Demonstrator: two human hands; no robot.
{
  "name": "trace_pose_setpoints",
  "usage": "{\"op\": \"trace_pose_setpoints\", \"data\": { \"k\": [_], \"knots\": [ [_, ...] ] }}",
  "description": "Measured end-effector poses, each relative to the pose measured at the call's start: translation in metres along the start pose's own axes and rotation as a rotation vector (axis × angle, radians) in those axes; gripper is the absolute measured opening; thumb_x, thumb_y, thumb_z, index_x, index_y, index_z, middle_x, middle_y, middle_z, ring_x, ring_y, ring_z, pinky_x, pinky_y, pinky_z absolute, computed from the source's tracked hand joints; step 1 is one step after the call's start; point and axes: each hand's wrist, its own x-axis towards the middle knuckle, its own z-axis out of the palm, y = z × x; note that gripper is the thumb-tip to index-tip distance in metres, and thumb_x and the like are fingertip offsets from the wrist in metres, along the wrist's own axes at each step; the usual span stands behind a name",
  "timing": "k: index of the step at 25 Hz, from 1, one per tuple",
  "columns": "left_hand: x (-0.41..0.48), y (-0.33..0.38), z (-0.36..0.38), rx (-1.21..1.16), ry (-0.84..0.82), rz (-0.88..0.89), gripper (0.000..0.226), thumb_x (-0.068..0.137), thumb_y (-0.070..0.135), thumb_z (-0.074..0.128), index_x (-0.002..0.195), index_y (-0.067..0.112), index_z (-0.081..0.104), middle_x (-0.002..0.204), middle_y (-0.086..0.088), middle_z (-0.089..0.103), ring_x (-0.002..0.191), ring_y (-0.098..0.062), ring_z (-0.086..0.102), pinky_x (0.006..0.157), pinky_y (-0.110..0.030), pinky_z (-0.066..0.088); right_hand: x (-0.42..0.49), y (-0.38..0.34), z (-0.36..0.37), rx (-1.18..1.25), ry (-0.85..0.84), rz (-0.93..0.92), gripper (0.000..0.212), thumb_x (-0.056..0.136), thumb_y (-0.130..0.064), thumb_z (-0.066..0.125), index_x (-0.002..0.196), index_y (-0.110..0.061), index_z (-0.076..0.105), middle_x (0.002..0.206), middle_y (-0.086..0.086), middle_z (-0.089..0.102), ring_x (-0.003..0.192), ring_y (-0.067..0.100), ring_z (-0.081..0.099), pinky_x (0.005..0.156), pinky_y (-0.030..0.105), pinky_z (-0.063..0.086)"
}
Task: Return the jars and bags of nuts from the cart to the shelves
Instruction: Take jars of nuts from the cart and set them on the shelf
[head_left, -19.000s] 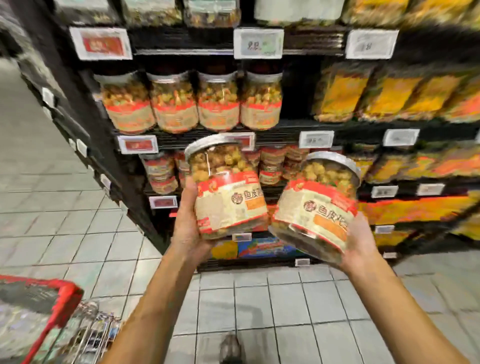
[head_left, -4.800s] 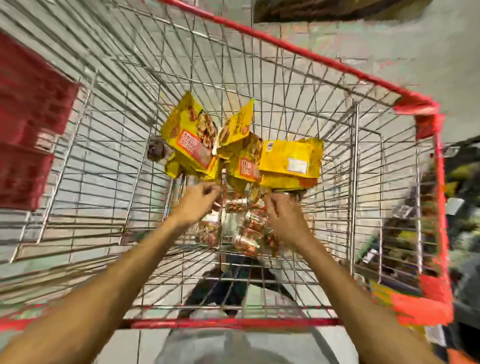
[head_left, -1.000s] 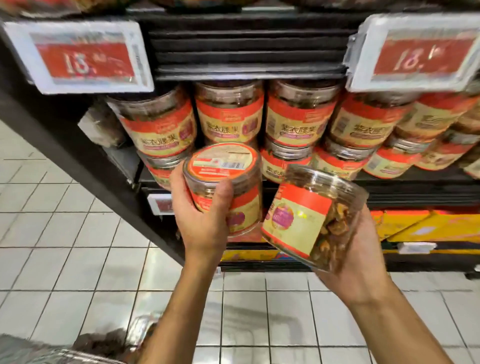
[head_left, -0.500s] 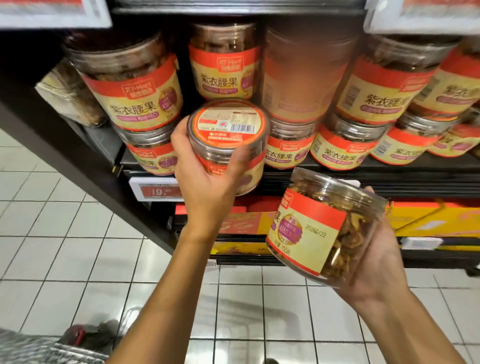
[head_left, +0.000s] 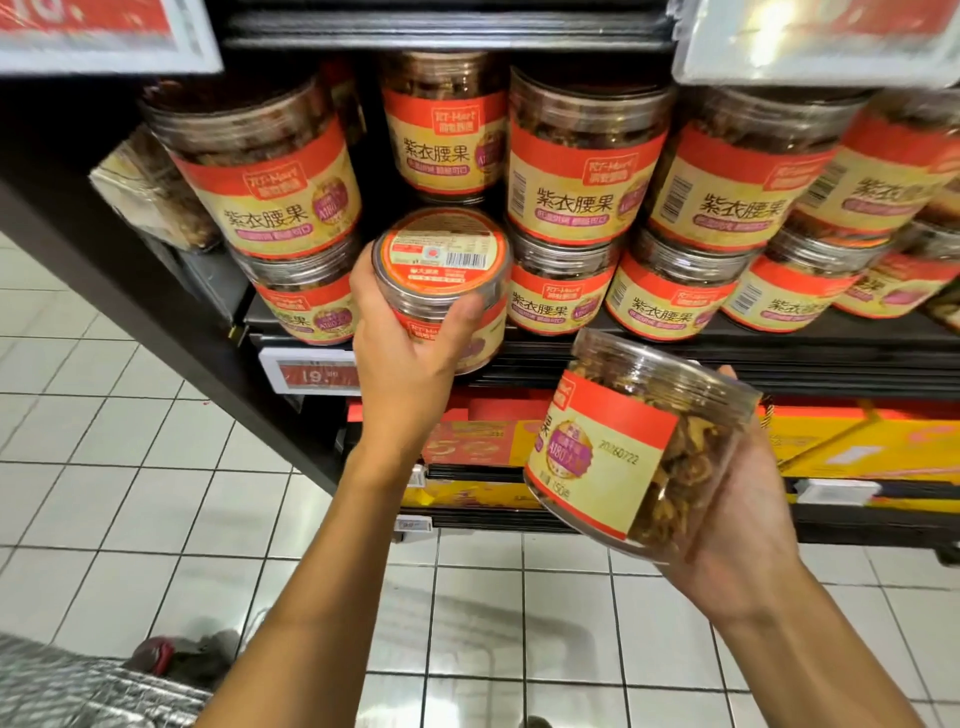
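Observation:
My left hand grips a clear jar of nuts with a red and cream label, lid toward me. The jar sits at the front edge of the shelf, in the gap between the stacked jars. My right hand holds a second jar of nuts tilted on its side, below and in front of the shelf edge. Several matching jars stand two high along the shelf.
White price tags hang from the shelf above and below. Yellow and red boxes fill the lower shelf. The floor is white tile. A corner of the cart shows at the bottom left.
My left hand has moved its jar forward and slightly down into the gap on the shelf. The right hand's jar has stayed about level below the shelf edge.

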Motion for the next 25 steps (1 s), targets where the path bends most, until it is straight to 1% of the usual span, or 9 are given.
{"op": "trace_pose_setpoints", "data": {
  "k": [4, 7, 10, 12, 13, 17, 19, 22, 25],
  "knots": [
    [0.001, 0.003, -0.002, 0.036, -0.015, -0.001, 0.091, 0.07, 0.058, 0.061, 0.139, 0.009, 0.028, 0.13, -0.008, 0.053, 0.12, -0.019, 0.053, 0.101, -0.042, 0.044, 0.0, 0.0, 0.003, 0.01, -0.022, -0.018, 0.06, 0.088, -0.06, 0.032, 0.084, -0.021, 0.077, 0.103, 0.011, 0.073, 0.102, 0.032, 0.066, 0.095, 0.055, 0.044],
    [-0.013, 0.004, -0.006, 0.103, 0.017, 0.037, 0.093, 0.076, 0.054, 0.062, 0.144, 0.004, 0.023, 0.143, -0.012, 0.041, 0.133, -0.021, 0.04, 0.109, -0.042, 0.036, 0.001, 0.002, 0.002, 0.001, -0.012, -0.019, 0.059, 0.088, -0.061, 0.033, 0.096, -0.018, 0.073, 0.109, 0.014, 0.07, 0.107, 0.035, 0.063, 0.093, 0.055, 0.045],
    [-0.056, -0.007, -0.019, 0.446, 0.146, 0.415, 0.066, 0.089, 0.028, 0.06, 0.138, -0.007, 0.032, 0.145, -0.02, 0.032, 0.137, -0.026, 0.031, 0.114, -0.04, 0.03, 0.001, 0.002, 0.005, 0.008, -0.039, -0.015, 0.061, 0.088, -0.061, 0.032, 0.089, -0.019, 0.076, 0.107, 0.013, 0.071, 0.104, 0.033, 0.065, 0.094, 0.055, 0.045],
    [-0.069, -0.021, -0.022, 0.704, 0.036, 0.668, 0.055, 0.086, 0.013, 0.064, 0.133, -0.004, 0.041, 0.144, -0.018, 0.035, 0.135, -0.03, 0.033, 0.11, -0.047, 0.033, 0.004, 0.001, 0.006, 0.006, -0.048, -0.031, 0.062, 0.088, -0.061, 0.031, 0.082, -0.02, 0.077, 0.098, 0.01, 0.073, 0.096, 0.029, 0.068, 0.09, 0.05, 0.048],
    [-0.068, -0.027, -0.022, 0.784, -0.02, 0.707, 0.055, 0.085, 0.013, 0.064, 0.134, -0.001, 0.043, 0.146, -0.015, 0.036, 0.134, -0.031, 0.033, 0.109, -0.05, 0.033, 0.005, -0.001, 0.007, 0.001, -0.056, -0.041, 0.062, 0.089, -0.06, 0.031, 0.079, -0.02, 0.077, 0.094, 0.008, 0.074, 0.092, 0.027, 0.069, 0.087, 0.048, 0.05],
    [-0.054, -0.034, -0.013, 0.814, -0.033, 0.676, 0.054, 0.09, 0.02, 0.057, 0.137, 0.007, 0.034, 0.145, -0.009, 0.025, 0.139, -0.032, 0.022, 0.109, -0.047, 0.036, 0.012, -0.003, 0.007, 0.009, -0.087, -0.08, 0.056, 0.092, -0.056, 0.03, 0.087, -0.021, 0.074, 0.094, 0.005, 0.074, 0.091, 0.026, 0.07, 0.08, 0.048, 0.054],
    [-0.053, -0.037, -0.009, 0.809, -0.022, 0.674, 0.054, 0.091, 0.02, 0.055, 0.138, 0.007, 0.032, 0.145, -0.008, 0.023, 0.14, -0.032, 0.019, 0.106, -0.045, 0.04, 0.015, -0.004, 0.008, 0.012, -0.109, -0.105, 0.053, 0.093, -0.053, 0.031, 0.082, -0.021, 0.072, 0.084, 0.003, 0.073, 0.082, 0.022, 0.071, 0.073, 0.044, 0.056],
    [-0.046, -0.034, -0.001, 0.824, -0.013, 0.646, 0.053, 0.09, 0.018, 0.054, 0.138, 0.004, 0.038, 0.144, -0.008, 0.025, 0.137, -0.034, 0.02, 0.096, -0.05, 0.048, 0.017, -0.006, 0.011, 0.031, -0.146, -0.132, 0.057, 0.094, -0.05, 0.03, 0.073, -0.019, 0.073, 0.076, 0.001, 0.073, 0.073, 0.02, 0.071, 0.065, 0.04, 0.059],
    [-0.038, -0.025, -0.002, 0.871, -0.008, 0.667, 0.048, 0.09, 0.017, 0.055, 0.133, -0.001, 0.047, 0.145, -0.015, 0.036, 0.133, -0.034, 0.027, 0.099, -0.052, 0.044, 0.018, -0.008, 0.011, 0.039, -0.185, -0.159, 0.06, 0.096, -0.049, 0.027, 0.076, -0.02, 0.075, 0.082, 0.002, 0.074, 0.079, 0.02, 0.072, 0.068, 0.039, 0.059]
  ]
}}
